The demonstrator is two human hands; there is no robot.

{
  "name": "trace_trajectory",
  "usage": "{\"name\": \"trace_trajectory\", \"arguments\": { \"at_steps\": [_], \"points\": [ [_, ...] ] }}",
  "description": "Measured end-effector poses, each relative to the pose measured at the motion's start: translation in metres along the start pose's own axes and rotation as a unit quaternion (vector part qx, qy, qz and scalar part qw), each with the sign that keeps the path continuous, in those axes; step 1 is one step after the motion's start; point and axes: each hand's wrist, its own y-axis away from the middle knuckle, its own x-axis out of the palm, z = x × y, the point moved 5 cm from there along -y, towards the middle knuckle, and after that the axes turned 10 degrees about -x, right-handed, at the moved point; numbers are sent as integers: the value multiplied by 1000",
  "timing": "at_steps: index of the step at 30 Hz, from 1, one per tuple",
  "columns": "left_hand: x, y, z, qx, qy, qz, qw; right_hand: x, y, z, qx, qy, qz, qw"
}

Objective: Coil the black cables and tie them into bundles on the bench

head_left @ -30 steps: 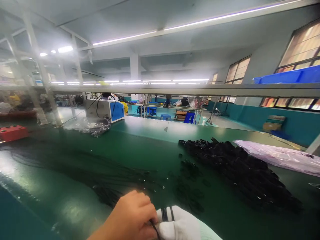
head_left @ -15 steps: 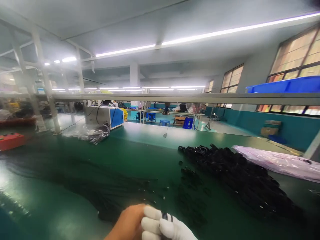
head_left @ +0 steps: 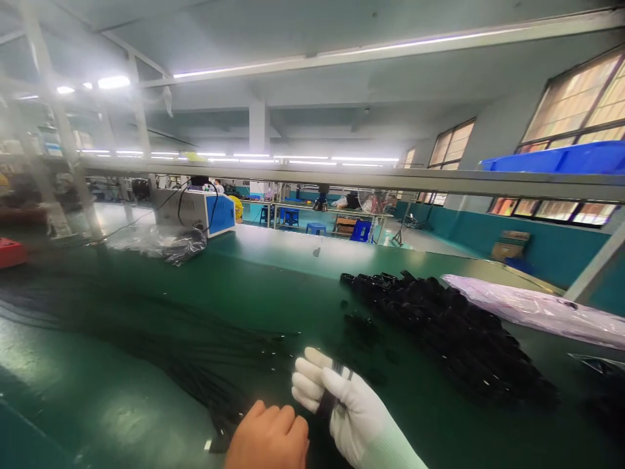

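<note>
My left hand (head_left: 268,435), bare, is low in the middle with its fingers curled closed; what they hold, if anything, is hidden. Beside it, a bundle of thin black cables (head_left: 188,368) runs off across the bench to the left. My right hand (head_left: 349,410) wears a white glove and is just right of the left one. Its thumb presses against the fingers, and a small black piece (head_left: 326,402) shows in the palm. Dark bands (head_left: 342,370) cross the index finger. To the right lies a large heap of black coiled pieces (head_left: 439,326), with a few loose ones near it.
The green bench top (head_left: 273,293) spreads ahead. A grey and blue machine (head_left: 219,213) stands at the back left behind clear plastic (head_left: 156,242). A red box (head_left: 10,253) is at far left. Pink plastic wrap (head_left: 522,306) lies right, under a shelf holding a blue bin (head_left: 556,158).
My hands were together and have come apart. The gloved right hand has risen and turned to show its palm side; the left has closed lower down. The view has tilted slightly.
</note>
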Motion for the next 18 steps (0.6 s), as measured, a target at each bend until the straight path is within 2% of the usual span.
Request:
{"name": "trace_trajectory", "arguments": {
  "at_steps": [2,3,5,8,10,12,16,18],
  "points": [
    [-16,-9,1,80,-5,-50,995,6,4,-4,14,45,27,999],
    [-25,-15,3,121,-2,-57,991,10,7,-6,35,63,55,996],
    [-40,-30,7,182,23,-23,983,21,13,-10,90,70,141,983],
    [-50,-48,17,193,83,73,975,33,22,-11,155,22,254,954],
    [-47,-54,23,165,113,120,972,35,25,-11,176,2,266,948],
    [-41,-55,25,144,132,147,970,32,26,-15,196,4,252,948],
    [-42,-56,22,137,141,139,971,21,24,-26,204,1,215,955],
    [-41,-59,22,112,175,201,957,15,23,-32,205,-23,207,956]
  ]
}}
